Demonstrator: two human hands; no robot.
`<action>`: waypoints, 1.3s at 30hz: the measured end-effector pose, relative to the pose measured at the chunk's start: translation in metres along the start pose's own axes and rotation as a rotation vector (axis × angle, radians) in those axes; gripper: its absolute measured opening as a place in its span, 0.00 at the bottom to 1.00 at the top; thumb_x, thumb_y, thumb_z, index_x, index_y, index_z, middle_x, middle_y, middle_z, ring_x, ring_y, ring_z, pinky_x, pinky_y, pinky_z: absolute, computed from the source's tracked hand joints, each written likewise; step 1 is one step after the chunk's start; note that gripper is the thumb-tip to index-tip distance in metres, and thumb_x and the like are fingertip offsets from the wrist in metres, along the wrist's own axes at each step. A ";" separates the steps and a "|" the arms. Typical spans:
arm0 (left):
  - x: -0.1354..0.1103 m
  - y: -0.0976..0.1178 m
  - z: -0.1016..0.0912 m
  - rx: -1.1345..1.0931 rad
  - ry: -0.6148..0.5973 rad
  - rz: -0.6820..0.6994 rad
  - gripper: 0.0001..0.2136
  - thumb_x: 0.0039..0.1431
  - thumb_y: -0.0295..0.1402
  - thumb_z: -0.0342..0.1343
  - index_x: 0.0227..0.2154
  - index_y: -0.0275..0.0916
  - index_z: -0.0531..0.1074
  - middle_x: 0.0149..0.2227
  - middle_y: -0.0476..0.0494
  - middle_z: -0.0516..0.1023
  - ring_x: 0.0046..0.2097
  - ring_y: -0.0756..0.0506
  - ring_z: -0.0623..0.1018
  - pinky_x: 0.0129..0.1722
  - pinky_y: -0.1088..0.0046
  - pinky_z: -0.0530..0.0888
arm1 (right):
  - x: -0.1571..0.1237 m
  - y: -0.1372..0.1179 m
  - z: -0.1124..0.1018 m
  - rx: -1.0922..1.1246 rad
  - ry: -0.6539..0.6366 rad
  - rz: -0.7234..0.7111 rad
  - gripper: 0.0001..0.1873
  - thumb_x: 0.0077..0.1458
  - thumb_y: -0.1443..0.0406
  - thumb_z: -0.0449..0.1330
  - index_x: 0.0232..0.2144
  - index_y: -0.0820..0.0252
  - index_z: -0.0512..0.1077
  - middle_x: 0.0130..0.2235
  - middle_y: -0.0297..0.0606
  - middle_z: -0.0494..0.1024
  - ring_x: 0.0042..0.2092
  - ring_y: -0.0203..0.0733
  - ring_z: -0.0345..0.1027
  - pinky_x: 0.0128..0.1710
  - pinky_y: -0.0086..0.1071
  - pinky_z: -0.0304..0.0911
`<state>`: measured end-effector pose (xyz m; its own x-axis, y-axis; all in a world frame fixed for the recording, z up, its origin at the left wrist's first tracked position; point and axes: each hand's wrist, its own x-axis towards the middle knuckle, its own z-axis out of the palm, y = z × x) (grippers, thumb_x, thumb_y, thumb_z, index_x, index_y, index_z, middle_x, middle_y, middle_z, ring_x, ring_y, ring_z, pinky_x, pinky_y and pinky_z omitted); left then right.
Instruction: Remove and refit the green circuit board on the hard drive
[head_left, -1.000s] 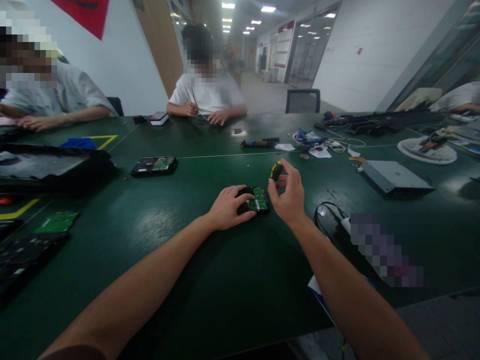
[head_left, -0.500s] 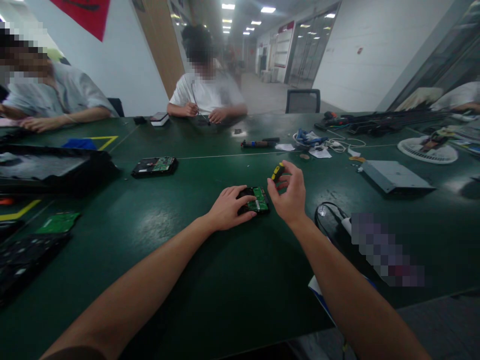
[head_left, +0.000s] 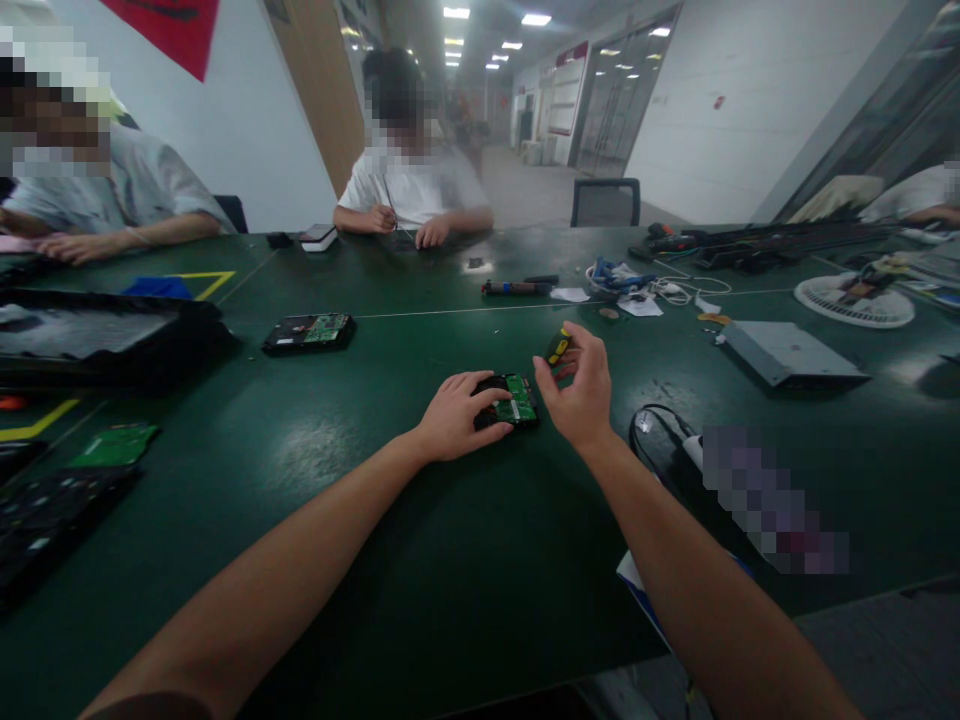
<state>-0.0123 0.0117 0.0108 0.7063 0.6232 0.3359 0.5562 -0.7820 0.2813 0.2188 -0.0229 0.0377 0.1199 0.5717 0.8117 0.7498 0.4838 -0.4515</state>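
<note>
A hard drive (head_left: 521,398) with a green circuit board lies flat on the dark green table. My left hand (head_left: 465,412) reaches over its left part, fingers and thumb gripping it, and hides much of that side. Just to the right of the drive, raised above the tabletop, my right hand (head_left: 581,380) is closed on a screwdriver with a short black and yellow handle (head_left: 558,347). The handle leans between thumb and fingertips; I cannot make out its shaft.
Another hard drive (head_left: 309,332) lies to the left, near a large black casing (head_left: 105,335). On the right are a grey metal box (head_left: 791,352), a white round grille (head_left: 855,300) and a cable (head_left: 637,430). Co-workers sit across the table, one in a white shirt (head_left: 420,185).
The screwdriver handle has turned slightly in my right fingers. My left hand and the hard drive stay in place. Across the table, a co-worker's hand has shifted slightly.
</note>
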 end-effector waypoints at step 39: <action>0.000 0.000 0.002 -0.009 0.019 -0.001 0.24 0.64 0.53 0.60 0.58 0.49 0.74 0.67 0.37 0.67 0.67 0.31 0.68 0.65 0.44 0.65 | -0.002 0.001 0.003 0.003 0.023 0.021 0.34 0.61 0.61 0.64 0.66 0.50 0.59 0.55 0.47 0.69 0.41 0.46 0.72 0.41 0.47 0.79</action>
<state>-0.0118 0.0117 0.0087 0.6968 0.6245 0.3528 0.5533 -0.7810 0.2896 0.2173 -0.0214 0.0344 0.1503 0.5660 0.8106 0.7451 0.4740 -0.4692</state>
